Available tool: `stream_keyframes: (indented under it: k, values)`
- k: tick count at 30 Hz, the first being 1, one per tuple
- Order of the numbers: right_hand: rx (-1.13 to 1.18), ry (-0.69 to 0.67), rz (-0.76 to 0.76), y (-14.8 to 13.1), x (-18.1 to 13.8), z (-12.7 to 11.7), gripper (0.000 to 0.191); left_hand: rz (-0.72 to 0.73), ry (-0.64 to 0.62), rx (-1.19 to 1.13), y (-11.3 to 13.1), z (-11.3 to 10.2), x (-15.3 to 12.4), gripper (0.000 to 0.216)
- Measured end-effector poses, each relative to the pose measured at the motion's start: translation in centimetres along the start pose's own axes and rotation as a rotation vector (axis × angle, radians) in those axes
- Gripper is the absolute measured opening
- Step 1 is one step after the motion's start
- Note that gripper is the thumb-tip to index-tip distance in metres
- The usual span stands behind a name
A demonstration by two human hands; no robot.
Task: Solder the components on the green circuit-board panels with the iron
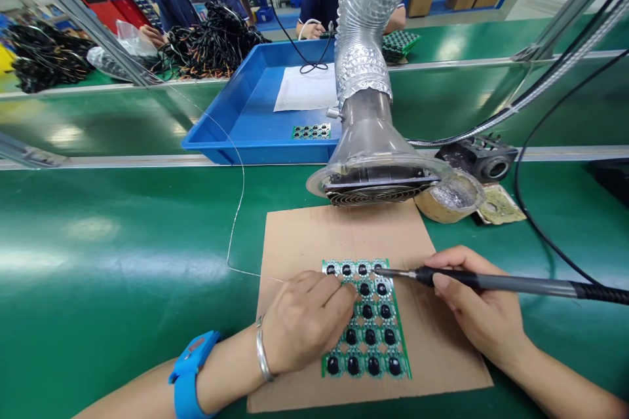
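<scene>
A green circuit board panel (369, 324) with rows of round black parts lies on a sheet of brown cardboard (295, 236). My right hand (479, 304) is closed around a soldering iron (491, 281), whose tip reaches the panel's top right corner. Over the panel's left side rests my left hand (314, 311), fingers curled together around the end of a thin solder wire (243, 193). The wire runs up and away to the left; its tip is hidden under the fingers. On the left wrist are a blue strap (189, 376) and a metal bangle.
A fume extractor hood (378, 150) hangs just beyond the panel. Behind it stands a blue tray (236, 105) with a smaller board and paper. A solder-stained round container (452, 196) and an iron stand (481, 157) sit at right. Two people work across the bench beside black cables (206, 46).
</scene>
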State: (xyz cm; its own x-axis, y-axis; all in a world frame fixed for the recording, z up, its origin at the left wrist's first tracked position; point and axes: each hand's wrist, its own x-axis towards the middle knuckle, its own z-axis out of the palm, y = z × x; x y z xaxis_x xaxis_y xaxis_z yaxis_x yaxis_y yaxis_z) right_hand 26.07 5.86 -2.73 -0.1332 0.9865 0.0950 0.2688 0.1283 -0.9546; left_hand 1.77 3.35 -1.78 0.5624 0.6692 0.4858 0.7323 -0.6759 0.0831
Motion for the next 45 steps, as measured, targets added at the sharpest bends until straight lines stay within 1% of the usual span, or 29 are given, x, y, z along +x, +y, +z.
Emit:
stream_keyframes:
  k: [6,10,14,17,19,21,25,28,31,38,45]
  values:
    - [-0.021,-0.004,0.017,-0.2,0.0,0.0,0.005,0.006,-0.007,-0.002,-0.1,0.4,0.1,0.008]
    - [0.076,0.016,0.043,0.2,0.0,0.0,0.006,-0.015,-0.005,-0.013,-0.2,0.3,0.1,0.006]
    - [0.214,0.074,0.091,0.2,0.4,-0.2,0.007,-0.102,-0.001,-0.132,-0.1,-0.7,0.2,0.005]
    - [0.310,0.102,0.174,-0.1,0.8,-0.5,0.006,-0.173,-0.035,-0.270,0.2,-2.0,0.7,0.007]
    - [0.339,0.078,0.217,-0.1,0.8,-0.8,0.006,-0.183,-0.070,-0.294,0.6,-2.7,1.1,0.008]
    - [0.333,0.052,0.212,0.1,0.7,-1.0,0.007,-0.150,-0.081,-0.259,1.1,-3.0,1.4,0.007]
    - [0.301,0.089,0.127,0.9,0.3,-1.4,0.005,-0.049,-0.050,-0.144,1.9,-2.0,1.7,0.005]
    - [0.235,0.106,0.073,1.3,0.2,-1.6,0.004,-0.030,-0.027,-0.106,1.9,-0.9,1.3,0.005]
    - [0.174,0.097,0.040,1.4,0.2,-1.6,0.004,-0.023,0.005,-0.089,1.6,-0.2,0.7,0.006]
    - [0.145,0.074,0.012,1.0,0.3,-1.4,0.004,-0.009,0.027,-0.084,1.3,0.2,0.7,0.008]
    - [0.099,0.062,0.013,0.8,0.3,-1.4,0.004,-0.003,0.012,-0.080,1.2,0.5,0.7,0.007]
